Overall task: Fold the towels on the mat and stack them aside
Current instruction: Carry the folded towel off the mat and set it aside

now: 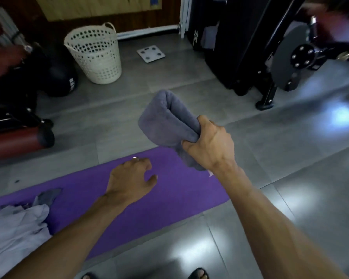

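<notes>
Your forearms are bare right up to the bottom edge of the picture, with no sleeves showing. Your left hand (129, 178) carries a silver ring (135, 158) on one finger; your right hand (210, 146) wears nothing. Dark open-toed sandals (197, 273) show on your feet.

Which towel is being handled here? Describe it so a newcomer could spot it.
Start at the purple mat across the floor. Above its far edge, the right hand grips a folded grey towel. Unlike the crumpled pale pile at the mat's left end, it is darker, neatly doubled and held up.
</notes>
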A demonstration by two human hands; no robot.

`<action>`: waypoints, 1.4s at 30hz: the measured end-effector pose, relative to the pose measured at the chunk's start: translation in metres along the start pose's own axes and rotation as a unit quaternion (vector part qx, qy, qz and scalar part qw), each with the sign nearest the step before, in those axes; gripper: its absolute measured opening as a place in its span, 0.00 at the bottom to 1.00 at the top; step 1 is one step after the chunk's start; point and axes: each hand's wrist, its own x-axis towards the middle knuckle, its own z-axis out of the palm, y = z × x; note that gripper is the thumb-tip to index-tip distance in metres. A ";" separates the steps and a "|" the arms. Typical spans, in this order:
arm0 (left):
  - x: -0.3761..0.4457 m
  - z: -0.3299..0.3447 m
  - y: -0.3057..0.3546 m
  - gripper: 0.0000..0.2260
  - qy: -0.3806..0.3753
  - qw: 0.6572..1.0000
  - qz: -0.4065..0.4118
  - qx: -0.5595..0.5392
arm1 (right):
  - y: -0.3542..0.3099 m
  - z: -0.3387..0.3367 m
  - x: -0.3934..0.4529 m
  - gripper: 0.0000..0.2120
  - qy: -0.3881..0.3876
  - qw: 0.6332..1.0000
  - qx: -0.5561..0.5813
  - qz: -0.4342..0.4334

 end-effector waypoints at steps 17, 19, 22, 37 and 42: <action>0.147 -0.036 0.326 0.13 0.038 0.995 0.038 -0.080 | 0.199 -0.265 0.123 0.14 0.078 0.996 -0.027 0.017; 0.183 -0.037 0.352 0.13 0.043 0.994 0.040 -0.088 | 0.218 -0.281 0.156 0.13 0.080 0.996 -0.040 0.020; 0.235 -0.043 0.382 0.13 0.054 0.993 0.041 -0.092 | 0.243 -0.301 0.206 0.14 0.084 0.995 -0.040 0.020; 0.516 -0.066 0.473 0.12 0.088 0.992 -0.050 -0.074 | 0.346 -0.331 0.516 0.15 0.065 0.995 -0.006 -0.068; 0.607 -0.089 0.486 0.11 0.104 0.987 -0.091 -0.085 | 0.362 -0.341 0.628 0.15 0.053 0.994 -0.004 -0.098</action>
